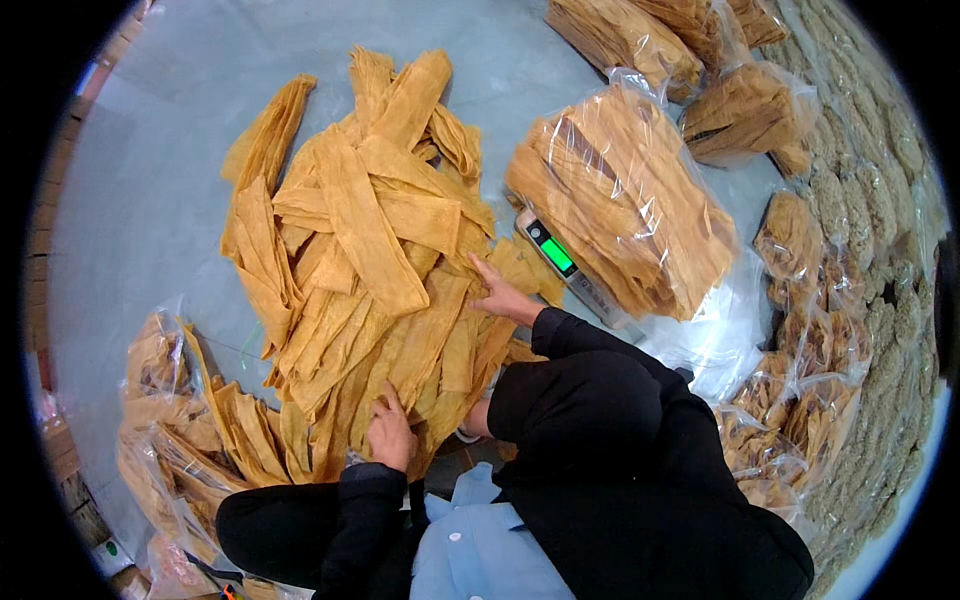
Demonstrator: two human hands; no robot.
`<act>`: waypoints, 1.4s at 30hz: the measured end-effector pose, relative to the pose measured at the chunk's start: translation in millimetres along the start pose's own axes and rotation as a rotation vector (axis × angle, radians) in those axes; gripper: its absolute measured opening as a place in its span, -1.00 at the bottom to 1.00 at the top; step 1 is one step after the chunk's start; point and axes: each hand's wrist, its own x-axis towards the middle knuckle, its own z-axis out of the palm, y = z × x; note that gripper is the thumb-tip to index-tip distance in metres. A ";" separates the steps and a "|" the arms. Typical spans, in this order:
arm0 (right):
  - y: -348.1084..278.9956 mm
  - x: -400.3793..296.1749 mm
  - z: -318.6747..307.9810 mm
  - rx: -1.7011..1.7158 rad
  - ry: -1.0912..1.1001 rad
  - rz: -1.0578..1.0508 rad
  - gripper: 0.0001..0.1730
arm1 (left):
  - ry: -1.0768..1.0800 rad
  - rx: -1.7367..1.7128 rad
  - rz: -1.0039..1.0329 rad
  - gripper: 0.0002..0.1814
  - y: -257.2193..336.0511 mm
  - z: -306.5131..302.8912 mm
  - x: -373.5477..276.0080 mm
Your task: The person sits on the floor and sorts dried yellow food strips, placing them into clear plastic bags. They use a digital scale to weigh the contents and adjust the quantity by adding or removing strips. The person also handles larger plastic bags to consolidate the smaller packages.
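Note:
A loose heap of long, folded yellow sheets (367, 232), which look like dried bean curd skin, lies before me. My left hand (391, 436) is at the heap's near edge, index finger pointing away from me; its other fingers are partly hidden, and whether they pinch a sheet cannot be told. Further up, at the heap's right side, my right hand (507, 298) rests with thumb and fingers apart, touching the sheets. Just right of it, a digital scale (577, 277) with a lit green display carries a large clear plastic bag of browner folded sheets (622, 202).
More filled plastic bags (750, 112) lie at the upper right, with smaller bags (817, 352) down the right side. Beyond them are stacked grey-brown packs (885, 300). An opened bag of sheets (180, 435) is near my left knee. Boxes (45, 225) line the left edge.

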 end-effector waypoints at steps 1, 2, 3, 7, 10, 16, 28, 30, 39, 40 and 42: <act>2.5 1.6 0.1 -0.020 -0.017 -0.033 0.09 | -0.016 -0.010 -0.010 0.00 -1.6 -2.2 0.3; 5.5 2.2 0.0 -0.041 -0.034 -0.067 0.11 | -0.028 -0.018 -0.023 0.01 -3.0 -4.4 0.7; 8.9 1.7 1.2 -0.061 -0.049 -0.100 0.14 | -0.040 -0.026 -0.035 0.02 -4.3 -6.9 1.1; 5.9 4.7 14.5 0.266 -0.149 -0.182 0.07 | -0.005 -0.041 -0.051 0.06 -17.0 -3.2 6.9; 2.2 3.5 11.1 0.235 -0.169 -0.144 0.03 | 0.006 -0.056 -0.066 0.08 -31.5 6.9 13.7; 35.1 -6.5 -13.3 -0.149 0.443 -0.081 -0.38 | -0.051 -0.038 -0.120 0.09 -25.6 -1.1 12.9; 60.2 -41.4 -16.6 0.129 0.723 0.128 -0.47 | -0.022 -0.041 -0.101 0.06 -23.2 2.3 11.5; 57.1 -42.0 -27.0 0.290 0.693 0.194 -0.45 | -0.005 -0.024 -0.097 0.06 -23.1 1.9 10.0; 60.0 -57.6 -29.5 0.385 0.612 0.237 -0.45 | 0.072 0.060 -0.043 -0.26 -21.7 -2.2 10.5; 60.4 -58.3 -28.4 0.383 0.610 0.252 -0.44 | 0.177 0.022 -0.022 -0.44 -22.6 0.2 9.3; 59.9 -58.0 -22.2 0.359 0.651 0.263 -0.40 | 0.168 0.015 -0.001 -0.56 -28.4 -0.9 9.5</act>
